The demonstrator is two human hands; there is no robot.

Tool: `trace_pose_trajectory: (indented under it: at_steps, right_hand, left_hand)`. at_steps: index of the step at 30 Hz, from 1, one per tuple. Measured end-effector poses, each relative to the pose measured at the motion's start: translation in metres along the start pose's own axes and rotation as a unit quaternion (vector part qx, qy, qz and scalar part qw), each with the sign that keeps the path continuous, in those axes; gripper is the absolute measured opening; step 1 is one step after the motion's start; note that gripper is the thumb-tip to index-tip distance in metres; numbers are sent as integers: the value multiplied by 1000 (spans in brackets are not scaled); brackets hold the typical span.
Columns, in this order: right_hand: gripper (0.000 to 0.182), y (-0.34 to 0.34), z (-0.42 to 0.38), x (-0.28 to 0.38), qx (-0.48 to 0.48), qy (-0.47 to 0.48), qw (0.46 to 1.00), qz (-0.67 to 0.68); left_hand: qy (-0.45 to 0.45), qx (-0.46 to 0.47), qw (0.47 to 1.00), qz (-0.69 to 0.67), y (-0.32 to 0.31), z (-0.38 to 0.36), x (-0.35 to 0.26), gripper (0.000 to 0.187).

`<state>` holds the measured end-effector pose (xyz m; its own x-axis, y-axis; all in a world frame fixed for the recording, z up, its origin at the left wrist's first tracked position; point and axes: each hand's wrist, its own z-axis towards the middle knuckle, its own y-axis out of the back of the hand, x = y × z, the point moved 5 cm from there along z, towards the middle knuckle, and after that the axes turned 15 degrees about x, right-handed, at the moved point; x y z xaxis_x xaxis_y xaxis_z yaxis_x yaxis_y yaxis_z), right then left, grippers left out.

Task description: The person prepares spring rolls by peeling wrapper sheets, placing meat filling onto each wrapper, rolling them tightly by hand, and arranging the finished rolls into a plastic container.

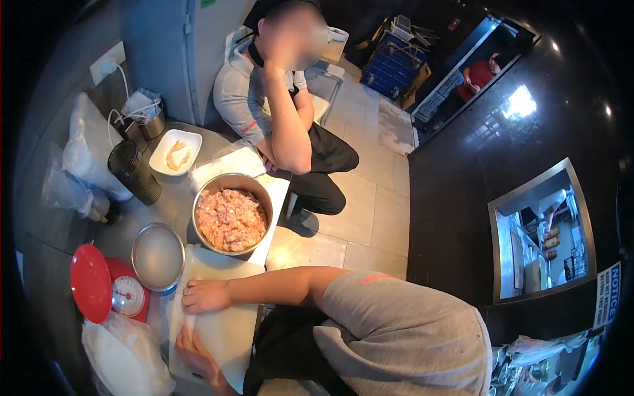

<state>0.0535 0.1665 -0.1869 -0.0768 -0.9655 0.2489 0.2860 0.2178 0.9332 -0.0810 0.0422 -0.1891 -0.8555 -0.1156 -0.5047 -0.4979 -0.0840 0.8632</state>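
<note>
My right hand [206, 295] lies knuckles-up at the near-left edge of a white cutting board [228, 330]. Its fingers are curled over one end of a thin white wrapper [187, 323]. My left hand [195, 355] grips the wrapper's other end lower on the board. The wrapper stretches between the two hands along the board's left edge. Just beyond the board stands a large metal bowl [232, 219] full of pinkish minced filling. Beside my right hand sits an empty metal bowl [157, 256].
A red kitchen scale [112, 292] and a plastic bag [125, 360] lie left of the board. Farther along the table are a black cylinder [134, 173], a white dish with a dumpling [175, 153] and clear bags [86, 155]. A seated person [277, 112] faces the table; tiled floor [370, 211] runs right.
</note>
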Motion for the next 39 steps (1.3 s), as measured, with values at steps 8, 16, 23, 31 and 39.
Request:
trace_pose_trajectory:
  at_steps: [8, 16, 23, 31, 39]
  right_hand:
    - [14, 11, -29, 13, 43, 54, 998, 15]
    - [7, 15, -83, -15, 45, -77, 995, 38]
    - [18, 32, -22, -18, 87, -74, 989, 89]
    - [30, 25, -14, 13, 145, -6, 989, 3]
    - [40, 58, 26, -32, 53, -186, 981, 0]
  left_hand:
    - [-27, 90, 996, 6, -17, -22, -8, 29]
    - [-83, -100, 991, 8, -20, -66, -6, 13]
    - [10, -82, 997, 7, 16, -20, -7, 21]
    - [5, -77, 997, 32, -6, -32, -21, 41]
    - [45, -63, 995, 55, 2, -46, -16, 46]
